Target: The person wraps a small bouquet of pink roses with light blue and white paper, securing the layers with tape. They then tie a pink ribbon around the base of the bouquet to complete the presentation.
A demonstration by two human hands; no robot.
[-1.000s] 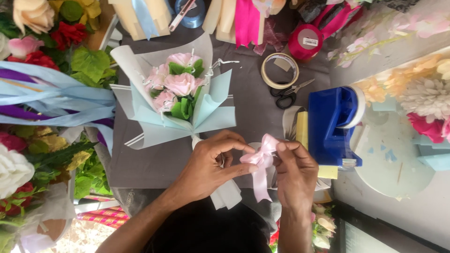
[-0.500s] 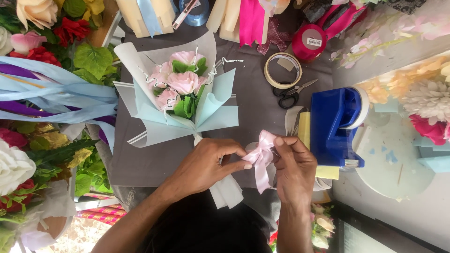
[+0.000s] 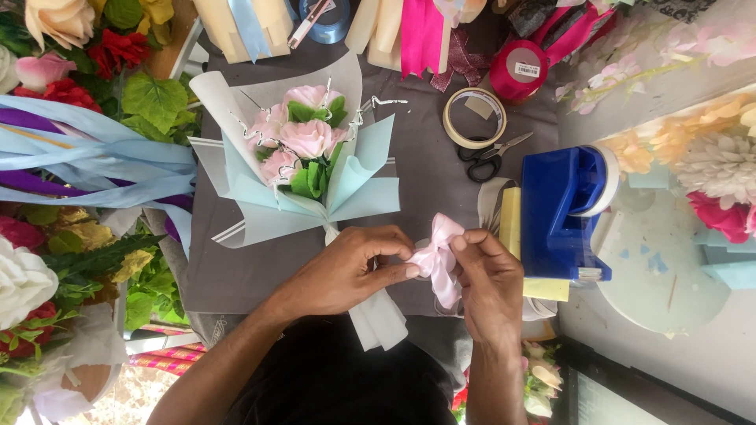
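A blue tape dispenser (image 3: 561, 216) stands at right of centre; black-handled scissors (image 3: 488, 157) and a ring of beige masking tape (image 3: 474, 118) lie above it, a magenta ribbon spool (image 3: 520, 69) higher still.

Pale pink satin ribbon (image 3: 438, 256), partly formed bow: one loop standing up, tails hanging down over surface edge. Pinched betw fingertips of both hands, just below bouquet stem. Bouquet (image 3: 303, 157): pink roses w/ green leaves, light-blue and white wrap, lying flat, blooms pointing away, white stem wrap toward person.
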